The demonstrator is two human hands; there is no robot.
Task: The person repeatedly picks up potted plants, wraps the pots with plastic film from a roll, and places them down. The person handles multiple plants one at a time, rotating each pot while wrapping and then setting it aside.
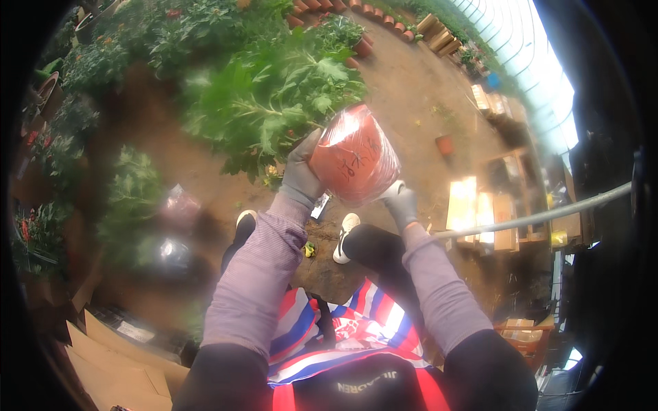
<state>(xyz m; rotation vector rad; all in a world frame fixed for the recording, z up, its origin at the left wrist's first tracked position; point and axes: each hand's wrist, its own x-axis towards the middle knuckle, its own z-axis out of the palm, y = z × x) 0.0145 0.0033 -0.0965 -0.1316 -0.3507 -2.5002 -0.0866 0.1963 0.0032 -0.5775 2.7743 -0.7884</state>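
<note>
Basically, greenhouse aisle with a dirt floor (411,89); a big leafy plant (274,96) fills the upper middle, and it looks to rise out of the orange pot (355,156), though the join is hidden. The pot is held up in front of the person's chest, above the white shoes (346,236), tilted so its base faces the camera, and a clear plastic sleeve appears to be wrapped around it with glare on the upper left. To do this step well, judging from the grip: keep the pot's weight carried by both palms, keep the foliage tipped away from the body so stems do not snap, and pull any wrap evenly along the wall rather than tugging one side, since thin film can tear or slip. Left hand (301,171), grey-gloved, is cupped against the pot's left wall, fingers curled round it, wrist bent up, forearm in a lilac sleeve rising steeply from the lower edge. Right hand (399,200), also gloved, sits under the lower right rim, closed on the pot's edge or the film there; which of the two I cannot tell. Right forearm comes up at a lower angle, elbow out. Cardboard boxes (480,205) lie to the right, well apart, and a small terracotta pot (445,144) stands alone on the dirt beyond.
</note>
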